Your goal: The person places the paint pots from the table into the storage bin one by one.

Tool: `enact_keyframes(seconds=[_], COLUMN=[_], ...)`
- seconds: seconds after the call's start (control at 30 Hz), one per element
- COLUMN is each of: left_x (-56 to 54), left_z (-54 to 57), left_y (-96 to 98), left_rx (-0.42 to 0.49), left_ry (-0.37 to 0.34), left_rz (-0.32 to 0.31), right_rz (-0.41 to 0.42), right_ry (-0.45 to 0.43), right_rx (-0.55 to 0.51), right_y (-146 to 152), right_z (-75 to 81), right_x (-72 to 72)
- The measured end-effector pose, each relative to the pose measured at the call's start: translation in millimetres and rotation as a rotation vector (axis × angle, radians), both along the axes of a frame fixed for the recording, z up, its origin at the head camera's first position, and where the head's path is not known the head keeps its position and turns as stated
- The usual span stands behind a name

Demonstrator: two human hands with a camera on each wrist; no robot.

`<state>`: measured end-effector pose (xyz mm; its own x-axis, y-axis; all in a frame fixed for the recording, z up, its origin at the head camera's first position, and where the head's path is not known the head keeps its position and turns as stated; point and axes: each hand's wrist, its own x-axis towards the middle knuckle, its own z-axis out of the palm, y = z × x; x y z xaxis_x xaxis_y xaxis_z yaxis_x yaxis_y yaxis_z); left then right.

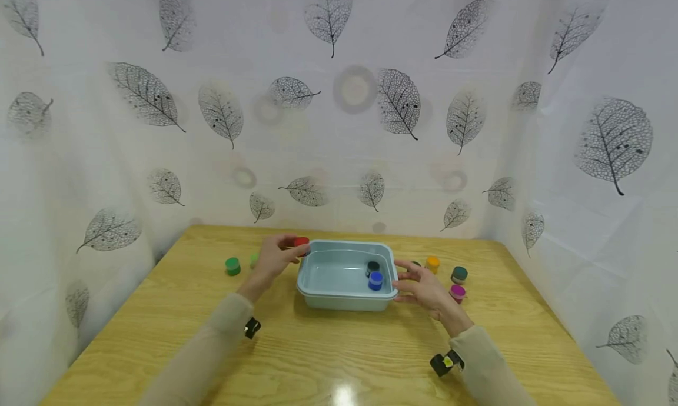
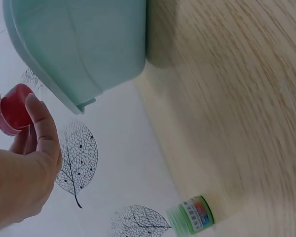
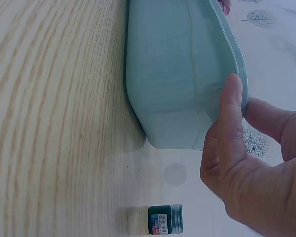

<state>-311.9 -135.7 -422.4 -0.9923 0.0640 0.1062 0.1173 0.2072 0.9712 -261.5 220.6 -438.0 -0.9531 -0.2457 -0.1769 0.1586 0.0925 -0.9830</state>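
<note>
My left hand (image 1: 272, 258) pinches a red paint jar (image 1: 301, 242) between thumb and fingers, just beside the left rim of a pale blue-green plastic basin (image 1: 344, 303). The same red jar (image 2: 16, 109) shows in the left wrist view, apart from the basin's wall. On the basin's right side, my right hand (image 1: 426, 288) grips the rim; the right wrist view has the thumb over the edge and a finger (image 3: 232, 98) along the outer wall. Inside the basin, at the right, stand a blue paint jar (image 1: 375, 280) and a dark-lidded jar (image 1: 373, 268).
Left of the basin are a green jar (image 1: 232, 266) and a light green jar (image 2: 191, 216), partly hidden by my left hand in the head view. To the right stand orange (image 1: 432, 265), dark teal (image 1: 459, 275) and magenta (image 1: 458, 292) jars. A leaf-patterned curtain (image 1: 339, 153) surrounds the wooden table (image 1: 318, 359).
</note>
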Motion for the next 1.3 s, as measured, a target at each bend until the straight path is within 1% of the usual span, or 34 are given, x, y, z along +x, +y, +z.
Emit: enact_keyframes(seconds=[0.07, 0.1, 0.27, 0.33, 0.47, 0.6, 0.83, 0.93, 1.03, 1.3], left_x=[0.3, 1.8, 2.3, 0.5, 1.3, 3.3, 8.4, 11.1, 12.5, 11.7], left_z=[0.7, 3.0, 3.8, 1.5, 2.3, 4.4, 3.9, 2.9, 1.6, -2.9], left_y=[3.9, 6.2, 15.8, 20.3, 30.9, 40.2, 54.9, 60.8, 68.0, 82.4], left_rx=[0.014, 0.007, -0.023, -0.048, -0.104, -0.124, -0.149, -0.186, -0.214, -0.245], left_ry=[-0.012, -0.017, -0.016, -0.006, -0.008, -0.021, -0.030, -0.019, -0.011, -0.027], left_rz=[-0.016, -0.024, -0.039, -0.032, -0.024, 0.002, 0.004, 0.004, -0.013, -0.060], right_rz=[0.002, 0.002, 0.003, 0.003, -0.003, -0.011, -0.001, 0.011, 0.004, -0.012], right_ry=[0.000, -0.001, -0.003, -0.002, -0.001, -0.002, 0.000, 0.001, 0.000, -0.001], right_rx=[-0.003, -0.004, -0.005, -0.003, 0.003, 0.006, 0.002, -0.004, -0.003, 0.007], right_y=[0, 0, 0, 0, -1, -2, -2, -2, -2, -1], right_z=[0.4, 0.5, 0.8, 1.1, 2.0, 1.9, 0.9, 0.5, 0.6, -0.1], right_x=[0.1, 0.1, -0.1, -0.1, 0.0, -0.3, -0.2, -0.6, -0.9, -1.0])
